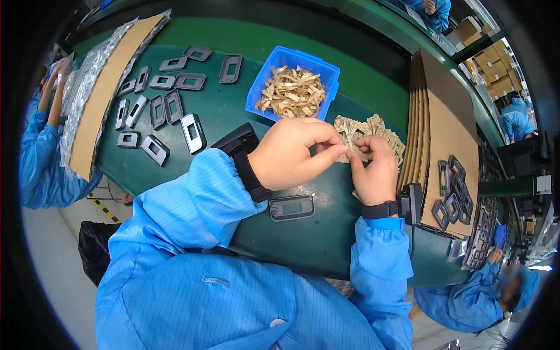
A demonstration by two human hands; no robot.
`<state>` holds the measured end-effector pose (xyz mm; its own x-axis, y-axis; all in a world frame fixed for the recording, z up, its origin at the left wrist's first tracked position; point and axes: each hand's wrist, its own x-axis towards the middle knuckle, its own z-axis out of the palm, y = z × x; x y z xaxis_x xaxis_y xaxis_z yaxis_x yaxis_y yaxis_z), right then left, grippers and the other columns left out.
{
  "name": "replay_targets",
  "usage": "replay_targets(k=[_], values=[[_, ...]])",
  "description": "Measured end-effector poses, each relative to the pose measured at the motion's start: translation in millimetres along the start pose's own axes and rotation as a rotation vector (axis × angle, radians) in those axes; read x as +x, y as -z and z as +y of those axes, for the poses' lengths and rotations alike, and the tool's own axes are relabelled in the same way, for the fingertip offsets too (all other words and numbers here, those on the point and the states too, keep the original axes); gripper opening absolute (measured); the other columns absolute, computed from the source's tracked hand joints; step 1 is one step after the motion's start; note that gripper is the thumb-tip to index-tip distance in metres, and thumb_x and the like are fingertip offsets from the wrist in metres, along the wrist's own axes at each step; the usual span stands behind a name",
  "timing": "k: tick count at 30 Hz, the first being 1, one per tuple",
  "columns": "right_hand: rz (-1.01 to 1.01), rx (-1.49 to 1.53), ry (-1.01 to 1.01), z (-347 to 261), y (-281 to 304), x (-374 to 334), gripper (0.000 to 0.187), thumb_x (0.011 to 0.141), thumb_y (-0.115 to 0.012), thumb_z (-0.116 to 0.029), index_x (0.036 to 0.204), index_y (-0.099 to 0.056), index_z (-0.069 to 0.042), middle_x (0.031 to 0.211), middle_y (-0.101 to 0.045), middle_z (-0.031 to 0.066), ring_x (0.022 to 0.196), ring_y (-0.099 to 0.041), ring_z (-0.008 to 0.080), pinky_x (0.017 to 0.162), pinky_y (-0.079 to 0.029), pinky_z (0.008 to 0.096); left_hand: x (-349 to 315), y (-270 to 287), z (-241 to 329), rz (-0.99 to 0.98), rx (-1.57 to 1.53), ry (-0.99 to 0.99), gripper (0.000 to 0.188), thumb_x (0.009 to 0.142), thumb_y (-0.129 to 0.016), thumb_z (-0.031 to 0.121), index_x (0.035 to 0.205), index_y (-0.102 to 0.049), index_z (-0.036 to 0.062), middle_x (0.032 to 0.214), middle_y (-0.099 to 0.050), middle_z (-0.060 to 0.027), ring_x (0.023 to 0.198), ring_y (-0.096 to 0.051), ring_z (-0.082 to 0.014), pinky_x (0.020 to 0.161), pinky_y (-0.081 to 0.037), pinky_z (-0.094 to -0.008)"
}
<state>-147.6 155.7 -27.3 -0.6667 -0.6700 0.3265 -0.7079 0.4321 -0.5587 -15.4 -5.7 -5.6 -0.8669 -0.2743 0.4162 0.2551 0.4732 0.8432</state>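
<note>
- At the far left, a co-worker's blue sleeve (38,169) shows beyond a brown cardboard sheet (114,93) with clear plastic wrap (81,87) along its side
- On the left part of the dark green surface (256,251), grey and silver frames (153,80) lie scattered, each with a rectangular opening
- A silver-faced frame (197,144) lies near the black device (236,137) strapped to the left wrist
- Toward the middle, a blue bin (329,84) holds a heap of curled tan strips (291,90)
- A single grey frame (278,209) lies flat on the surface, on the near side of the left hand (291,146)
- The left hand's thumb and forefinger draw together at the tips; I cannot tell whether its fingers grip anything
- A pile of tan strips (379,131) lies right of the bin, just beyond both hands' fingertips
- The right hand (378,175) bends its thumb and forefinger close to the left fingertips; whether its fingers hold a strip cannot be told
- Farther right, brown cardboard sheets (446,122) stand in layers, with dark frames (464,195) against the nearer end
- At the lower right, another co-worker (461,303) wears blue
</note>
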Motion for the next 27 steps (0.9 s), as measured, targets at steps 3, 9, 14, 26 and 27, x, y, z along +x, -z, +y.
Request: replay_targets(k=[3, 9, 14, 26, 27], values=[[0.011, 0.018, -0.003, -2.2, -1.7, -0.5, 0.019, 0.073, -0.076, -0.001, 0.087, -0.064, -0.004, 0.087, -0.063, 0.0108, 0.085, -0.062, 0.0299, 0.076, -0.049, 0.0399, 0.2, -0.7, -1.8, 0.026, 0.018, -0.063, 0.008, 0.088, -0.070, 0.010, 0.089, -0.071, 0.0022, 0.074, -0.067, -0.0078, 0.065, -0.062, -0.0163, 0.057, -0.046, -0.0281], [-0.013, 0.039, -0.009, -2.1, -2.7, -0.7, 0.017, 0.074, -0.073, 0.003, 0.085, -0.063, -0.004, 0.086, -0.063, 0.0109, 0.083, -0.062, 0.0296, 0.075, -0.050, 0.0390, 0.5, 0.7, 0.9, 0.048, 0.007, -0.052, 0.008, 0.088, -0.070, 0.011, 0.089, -0.071, 0.0031, 0.074, -0.066, -0.0067, 0.062, -0.059, -0.0149, 0.054, -0.042, -0.0273], [-0.034, 0.046, 0.016, -2.1, -0.4, -0.8, 0.013, 0.075, -0.069, 0.006, 0.083, -0.063, -0.003, 0.085, -0.062, 0.0117, 0.083, -0.062, 0.0300, 0.075, -0.050, 0.0385, 1.0, -0.9, -5.2, 0.113, 0.250, -0.111, 0.011, 0.087, -0.071, 0.015, 0.091, -0.071, 0.0046, 0.075, -0.066, -0.0103, 0.064, -0.064, -0.0221, 0.056, -0.048, -0.0329], [-0.025, 0.246, 0.017, -9.4, 13.7, -4.2, 0.009, 0.082, -0.066, 0.003, 0.089, -0.068, -0.002, 0.081, -0.063, 0.0086, 0.068, -0.057, 0.0177, 0.062, -0.047, 0.0284, -15.3, -2.3, 11.1, -0.356, 0.565, 0.012, 0.033, 0.071, -0.078, 0.017, 0.097, -0.063, 0.0018, 0.089, -0.061, -0.0118, 0.083, -0.064, -0.0330, 0.071, -0.053, -0.0426], [-0.021, 0.280, 0.008, -8.7, 13.3, -4.7, 0.008, 0.082, -0.067, 0.003, 0.089, -0.068, -0.001, 0.080, -0.062, 0.0073, 0.066, -0.055, 0.0152, 0.061, -0.046, 0.0274, -15.7, -2.9, 11.7, -0.356, 0.560, 0.028, 0.033, 0.071, -0.077, 0.015, 0.097, -0.063, 0.0011, 0.087, -0.060, -0.0117, 0.082, -0.064, -0.0331, 0.071, -0.053, -0.0427]])
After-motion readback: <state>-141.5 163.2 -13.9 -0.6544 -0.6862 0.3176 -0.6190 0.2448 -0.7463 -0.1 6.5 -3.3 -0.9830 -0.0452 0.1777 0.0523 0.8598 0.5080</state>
